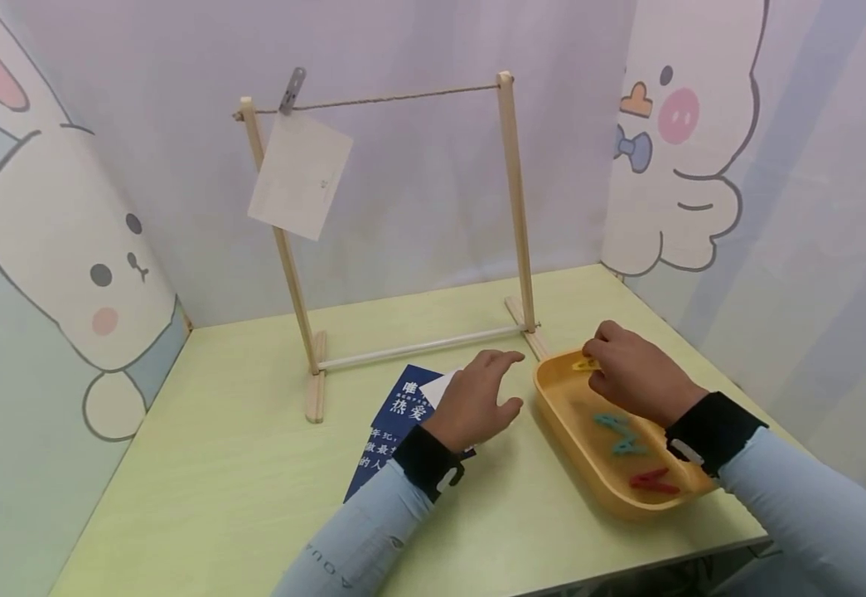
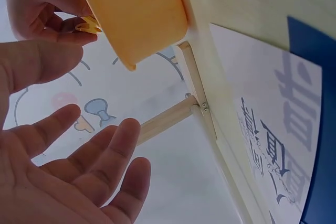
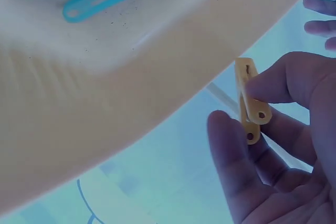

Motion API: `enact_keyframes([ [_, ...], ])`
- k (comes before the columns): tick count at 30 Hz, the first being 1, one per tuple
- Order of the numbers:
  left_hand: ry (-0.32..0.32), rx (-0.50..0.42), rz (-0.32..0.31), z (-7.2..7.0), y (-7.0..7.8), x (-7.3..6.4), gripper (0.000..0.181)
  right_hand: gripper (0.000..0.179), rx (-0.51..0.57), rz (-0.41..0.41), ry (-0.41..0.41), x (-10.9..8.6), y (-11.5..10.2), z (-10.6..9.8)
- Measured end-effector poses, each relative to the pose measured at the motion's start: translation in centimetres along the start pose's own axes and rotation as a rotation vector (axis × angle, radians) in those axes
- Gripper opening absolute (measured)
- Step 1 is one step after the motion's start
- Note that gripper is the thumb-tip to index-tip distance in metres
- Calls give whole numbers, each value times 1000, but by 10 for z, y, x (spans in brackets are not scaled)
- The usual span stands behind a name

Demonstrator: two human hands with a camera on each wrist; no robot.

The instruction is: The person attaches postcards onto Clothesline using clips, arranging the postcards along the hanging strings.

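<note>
My right hand (image 1: 641, 373) pinches a yellow clothespin (image 3: 244, 72) between thumb and fingers, over the far end of the yellow tray (image 1: 626, 507). In the tray lie teal clothespins (image 1: 629, 448) and a red clothespin (image 1: 655, 481). My left hand (image 1: 477, 402) hovers with fingers spread and nothing in it, left of the tray and partly covering the cards. Below it on the table are dark blue cards (image 1: 410, 388) with white characters and a white card (image 2: 252, 72) with dark characters. A pale card (image 1: 302, 174) hangs tilted from the rope, held by a grey clothespin (image 1: 293, 89).
A wooden rack with two posts (image 1: 517, 191) stands at the back of the table. Its rope (image 1: 403, 99) runs between the post tops, and a white bar (image 1: 425, 347) joins the feet. Curtains with cartoon animals surround the pale yellow table (image 1: 216, 464).
</note>
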State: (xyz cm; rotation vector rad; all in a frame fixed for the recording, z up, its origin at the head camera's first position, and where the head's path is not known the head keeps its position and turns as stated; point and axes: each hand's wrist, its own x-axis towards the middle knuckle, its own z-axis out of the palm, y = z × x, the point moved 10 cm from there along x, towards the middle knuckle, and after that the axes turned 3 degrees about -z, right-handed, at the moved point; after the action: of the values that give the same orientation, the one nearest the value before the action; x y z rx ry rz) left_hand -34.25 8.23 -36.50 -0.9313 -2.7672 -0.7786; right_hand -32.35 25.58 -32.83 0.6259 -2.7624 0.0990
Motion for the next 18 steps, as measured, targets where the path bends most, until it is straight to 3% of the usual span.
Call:
enact_keyframes([
  [12,6,-49,-54,-7,-11,0,68,25,31,-16,51,4,-7,-10],
  [18,4,-76,-92,-16,-20,1,73,27,29,-38,144,2,-11,-19],
])
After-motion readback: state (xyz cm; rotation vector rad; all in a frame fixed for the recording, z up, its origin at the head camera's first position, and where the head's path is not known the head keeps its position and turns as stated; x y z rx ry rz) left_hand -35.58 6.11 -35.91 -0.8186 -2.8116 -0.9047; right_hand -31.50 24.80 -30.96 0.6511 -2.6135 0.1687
